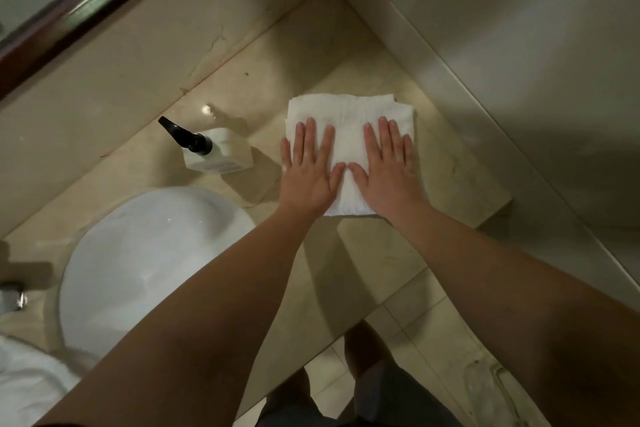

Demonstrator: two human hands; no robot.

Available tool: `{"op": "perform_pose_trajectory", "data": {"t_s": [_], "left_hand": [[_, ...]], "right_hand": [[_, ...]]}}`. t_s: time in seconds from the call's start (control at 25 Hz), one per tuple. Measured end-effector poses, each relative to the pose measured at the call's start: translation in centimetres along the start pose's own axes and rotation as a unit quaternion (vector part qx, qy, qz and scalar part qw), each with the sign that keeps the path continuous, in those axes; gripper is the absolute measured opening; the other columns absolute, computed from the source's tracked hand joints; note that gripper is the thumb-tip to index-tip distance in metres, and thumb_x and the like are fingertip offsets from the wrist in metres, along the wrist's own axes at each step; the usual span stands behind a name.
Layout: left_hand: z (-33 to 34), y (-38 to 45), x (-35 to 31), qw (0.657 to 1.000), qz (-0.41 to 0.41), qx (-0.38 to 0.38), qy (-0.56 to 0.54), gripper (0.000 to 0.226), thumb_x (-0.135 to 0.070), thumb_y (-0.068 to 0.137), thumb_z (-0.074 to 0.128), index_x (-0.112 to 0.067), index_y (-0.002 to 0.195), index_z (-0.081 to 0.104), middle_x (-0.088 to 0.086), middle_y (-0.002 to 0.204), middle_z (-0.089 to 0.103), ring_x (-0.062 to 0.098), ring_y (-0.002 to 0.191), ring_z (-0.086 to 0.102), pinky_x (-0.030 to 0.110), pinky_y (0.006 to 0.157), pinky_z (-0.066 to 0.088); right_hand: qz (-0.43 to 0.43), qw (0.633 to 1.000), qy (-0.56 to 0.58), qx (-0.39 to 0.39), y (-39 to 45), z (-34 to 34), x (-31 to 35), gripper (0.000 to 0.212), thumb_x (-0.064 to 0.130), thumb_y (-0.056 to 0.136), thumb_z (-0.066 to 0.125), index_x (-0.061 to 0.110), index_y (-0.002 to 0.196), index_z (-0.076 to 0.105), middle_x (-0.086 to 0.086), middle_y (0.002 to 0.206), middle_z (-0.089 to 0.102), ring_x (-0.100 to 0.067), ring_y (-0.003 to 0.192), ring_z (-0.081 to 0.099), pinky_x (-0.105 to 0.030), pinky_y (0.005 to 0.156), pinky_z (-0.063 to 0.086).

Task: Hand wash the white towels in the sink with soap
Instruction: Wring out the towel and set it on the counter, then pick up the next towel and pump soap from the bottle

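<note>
Both the left hand point(306, 170) and right hand point(389, 166) are pressing spread, flat fingers on the folded white cloth towel point(348, 114), which is looking soft, light and best gathered at its edges beyond the fingertips

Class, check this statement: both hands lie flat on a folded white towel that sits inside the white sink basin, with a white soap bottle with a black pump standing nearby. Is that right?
Not quite. The head view shows the folded white towel on the beige stone counter, right of the white sink basin, not inside it. The left hand and right hand do lie flat on it, and the white soap bottle with a black pump stands nearby.
</note>
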State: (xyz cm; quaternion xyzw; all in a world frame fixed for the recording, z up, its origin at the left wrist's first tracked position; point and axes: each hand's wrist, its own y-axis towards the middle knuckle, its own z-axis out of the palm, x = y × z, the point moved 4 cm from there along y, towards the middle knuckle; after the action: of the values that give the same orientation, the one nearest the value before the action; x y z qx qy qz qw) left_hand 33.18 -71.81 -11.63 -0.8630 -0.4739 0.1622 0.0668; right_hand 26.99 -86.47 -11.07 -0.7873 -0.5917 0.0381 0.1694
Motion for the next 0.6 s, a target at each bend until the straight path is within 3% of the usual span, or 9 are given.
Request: {"op": "perform_pose_trajectory", "data": {"t_s": [0.28,0.4,0.6], "left_hand": [[-1.8,0.5,-0.1,0.995,-0.008,0.1,0.016,0.071,-0.057,0.103,0.014,-0.022,0.157,-0.014,0.012,0.163,-0.024,0.027,0.15,-0.023,0.054,0.121,-0.012],[-3.7,-1.4,-0.4,0.994,-0.009,0.091,0.065,0.069,-0.054,0.105,0.017,-0.02,0.159,-0.006,0.017,0.165,-0.014,0.032,0.152,-0.014,0.05,0.122,-0.011],[-6.0,-7.9,0.4,0.993,-0.049,0.092,0.048,0.066,-0.051,0.105,0.02,-0.019,0.16,0.0,0.018,0.166,-0.004,0.034,0.153,-0.007,0.049,0.124,-0.005]], "right_hand": [[-0.012,0.994,0.0,0.113,0.7,-1.6,0.1,0.077,0.06,0.099,0.013,0.018,0.152,-0.023,-0.009,0.159,-0.03,-0.022,0.147,-0.029,-0.043,0.12,-0.017],[-0.017,0.99,-0.025,0.136,0.2,-3.7,0.4,0.075,0.056,0.102,0.021,0.018,0.155,-0.014,-0.01,0.162,-0.022,-0.024,0.15,-0.019,-0.043,0.122,-0.009],[-0.065,0.992,-0.069,0.083,-5.1,-6.1,3.8,0.065,0.046,0.104,0.032,0.021,0.157,0.006,-0.011,0.165,-0.005,-0.027,0.152,-0.009,-0.046,0.123,-0.005]]}}
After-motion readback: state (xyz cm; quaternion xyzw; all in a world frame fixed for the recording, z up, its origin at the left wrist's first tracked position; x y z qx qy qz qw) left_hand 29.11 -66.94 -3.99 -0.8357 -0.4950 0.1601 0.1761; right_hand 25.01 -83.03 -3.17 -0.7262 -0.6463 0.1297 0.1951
